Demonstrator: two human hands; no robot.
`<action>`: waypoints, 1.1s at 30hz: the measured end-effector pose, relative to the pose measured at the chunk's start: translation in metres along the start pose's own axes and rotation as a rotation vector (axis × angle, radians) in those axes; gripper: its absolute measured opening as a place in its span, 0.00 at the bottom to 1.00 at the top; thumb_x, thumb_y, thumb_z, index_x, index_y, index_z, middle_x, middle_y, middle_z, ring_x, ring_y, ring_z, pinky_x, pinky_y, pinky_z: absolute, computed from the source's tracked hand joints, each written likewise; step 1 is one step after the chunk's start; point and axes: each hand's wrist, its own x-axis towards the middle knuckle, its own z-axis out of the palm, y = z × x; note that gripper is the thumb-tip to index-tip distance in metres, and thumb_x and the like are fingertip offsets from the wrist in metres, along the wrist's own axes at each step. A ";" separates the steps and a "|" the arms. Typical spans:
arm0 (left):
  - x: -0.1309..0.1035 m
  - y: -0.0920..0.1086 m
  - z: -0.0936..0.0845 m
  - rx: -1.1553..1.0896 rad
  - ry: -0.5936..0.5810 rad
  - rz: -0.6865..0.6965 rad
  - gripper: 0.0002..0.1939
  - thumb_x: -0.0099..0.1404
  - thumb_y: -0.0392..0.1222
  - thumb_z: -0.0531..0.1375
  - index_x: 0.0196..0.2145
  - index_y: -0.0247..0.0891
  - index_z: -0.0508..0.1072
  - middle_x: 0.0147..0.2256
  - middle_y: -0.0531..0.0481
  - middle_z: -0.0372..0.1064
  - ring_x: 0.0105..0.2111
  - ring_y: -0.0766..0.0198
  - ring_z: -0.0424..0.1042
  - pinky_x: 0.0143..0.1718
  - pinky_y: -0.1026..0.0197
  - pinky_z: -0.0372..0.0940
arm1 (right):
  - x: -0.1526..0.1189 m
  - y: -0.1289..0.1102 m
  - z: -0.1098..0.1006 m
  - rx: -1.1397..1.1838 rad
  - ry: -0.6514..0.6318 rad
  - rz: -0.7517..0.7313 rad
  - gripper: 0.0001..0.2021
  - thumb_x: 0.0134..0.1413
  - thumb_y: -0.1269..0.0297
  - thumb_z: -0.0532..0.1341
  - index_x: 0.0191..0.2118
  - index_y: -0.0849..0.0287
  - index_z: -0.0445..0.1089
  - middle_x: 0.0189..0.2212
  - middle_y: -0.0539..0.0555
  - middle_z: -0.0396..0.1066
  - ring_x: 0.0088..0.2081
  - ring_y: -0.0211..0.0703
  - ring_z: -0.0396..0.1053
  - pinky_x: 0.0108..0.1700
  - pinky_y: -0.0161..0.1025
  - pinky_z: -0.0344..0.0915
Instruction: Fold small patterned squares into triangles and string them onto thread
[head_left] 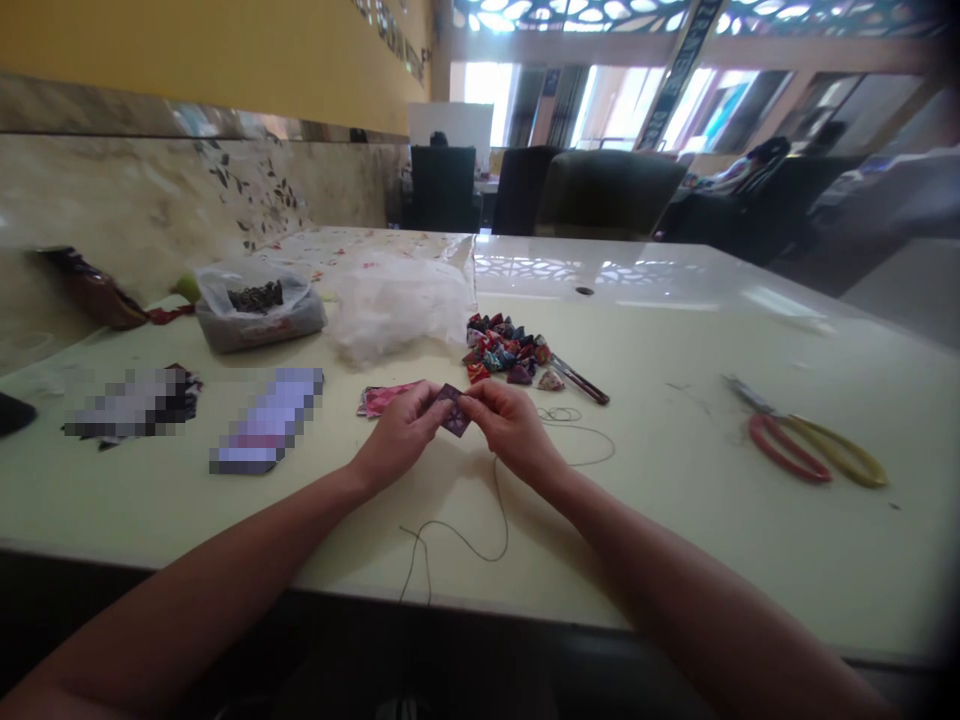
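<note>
Between my two hands is a small dark purple patterned piece of fabric [453, 412], held up over the table. My left hand [409, 425] pinches its left side, and my right hand [510, 420] grips the right side with thumb and fingers. A thin dark thread [504, 520] trails from near the hands, looping on the table and over its front edge. Whether a needle is in the fingers I cannot tell. Just behind my left hand lie pink and red fabric pieces [386, 398]. Beyond my right hand sits a pile of small stuffed fabric pieces [504, 345].
Scissors with red and yellow handles [817, 450] lie at right; a slim metal tool [581, 380] rests by the pile. Further left are a plastic bag of dark bits [259, 310], white fluffy stuffing [401, 305], a blurred-out phone-like object [270, 420] and dark fabric scraps [139, 405].
</note>
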 end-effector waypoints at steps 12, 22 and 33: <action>0.000 -0.003 0.000 0.046 -0.004 -0.022 0.14 0.68 0.51 0.60 0.35 0.36 0.71 0.28 0.51 0.68 0.25 0.68 0.62 0.26 0.63 0.55 | 0.000 0.000 0.000 -0.051 0.011 -0.013 0.13 0.56 0.57 0.61 0.24 0.58 0.66 0.22 0.50 0.68 0.27 0.37 0.62 0.32 0.35 0.59; 0.001 0.002 -0.001 -0.030 0.093 -0.078 0.12 0.66 0.49 0.60 0.33 0.37 0.69 0.22 0.57 0.58 0.22 0.70 0.53 0.24 0.64 0.50 | 0.001 0.007 0.000 0.196 0.076 0.155 0.19 0.56 0.45 0.62 0.29 0.57 0.66 0.19 0.43 0.54 0.17 0.32 0.55 0.17 0.33 0.53; 0.001 0.004 0.000 -0.043 0.131 -0.074 0.12 0.64 0.49 0.61 0.32 0.37 0.70 0.21 0.56 0.59 0.21 0.70 0.54 0.24 0.63 0.50 | 0.002 0.007 0.000 0.245 0.020 0.159 0.17 0.51 0.49 0.66 0.31 0.60 0.72 0.21 0.45 0.62 0.17 0.29 0.54 0.17 0.32 0.52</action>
